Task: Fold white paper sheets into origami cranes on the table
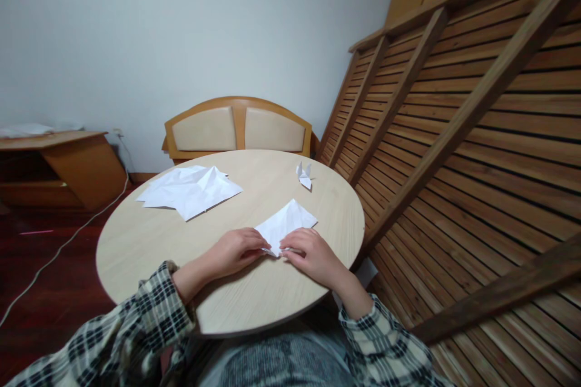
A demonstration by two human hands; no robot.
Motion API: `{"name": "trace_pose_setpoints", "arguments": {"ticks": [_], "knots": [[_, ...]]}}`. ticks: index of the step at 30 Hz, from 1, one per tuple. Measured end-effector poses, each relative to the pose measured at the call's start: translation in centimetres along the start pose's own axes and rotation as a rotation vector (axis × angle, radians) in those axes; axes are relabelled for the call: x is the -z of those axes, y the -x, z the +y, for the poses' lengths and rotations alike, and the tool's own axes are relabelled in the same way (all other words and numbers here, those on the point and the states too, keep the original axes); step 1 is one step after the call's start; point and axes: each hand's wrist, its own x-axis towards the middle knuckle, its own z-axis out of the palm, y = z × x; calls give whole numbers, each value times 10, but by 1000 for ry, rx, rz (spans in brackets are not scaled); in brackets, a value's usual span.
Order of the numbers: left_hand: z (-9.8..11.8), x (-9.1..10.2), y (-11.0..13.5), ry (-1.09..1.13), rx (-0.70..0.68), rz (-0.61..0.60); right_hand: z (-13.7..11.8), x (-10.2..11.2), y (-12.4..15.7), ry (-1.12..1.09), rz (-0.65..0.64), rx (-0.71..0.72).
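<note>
A white folded sheet of paper (287, 222) lies on the round light wooden table (149, 242) in front of me. My left hand (233, 252) presses its near left edge with the fingers curled and pinched on the paper. My right hand (311, 255) rests on the near right corner, its fingertips pressed together on the same sheet. Both sleeves are plaid.
A pile of creased white sheets (190, 190) lies at the table's far left. A small folded paper figure (304, 175) stands at the far right. Behind the table is a padded wooden chair (238, 128). A slatted wooden frame (454, 151) leans on the right; a cable (63, 245) crosses the dark floor.
</note>
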Motion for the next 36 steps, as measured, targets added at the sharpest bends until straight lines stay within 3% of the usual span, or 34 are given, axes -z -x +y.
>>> {"name": "trace_pose_setpoints", "arguments": {"ticks": [3,7,11,17,20,23,27,30,34,36], "knots": [[-13,17,12,69,63,27,9,3,5,96,81,-71],[-28,33,27,122,172,107,16,2,9,180,19,-171],[-40,34,32,241,269,243,13,1,7,164,-40,-194],[-50,31,29,408,357,332,12,7,7,100,-15,-123],[-57,29,31,331,370,339,13,6,7,40,-1,-77],[-62,26,34,80,342,357,14,5,7,0,9,-43],[-54,26,31,-110,233,422,12,3,5,-60,-27,14],[-39,20,23,-148,105,352,10,4,5,-112,-67,34],[-28,6,12,-145,42,-16,8,5,5,-116,-82,-17],[-29,0,10,-134,51,-91,8,5,4,-84,-78,-63]]}}
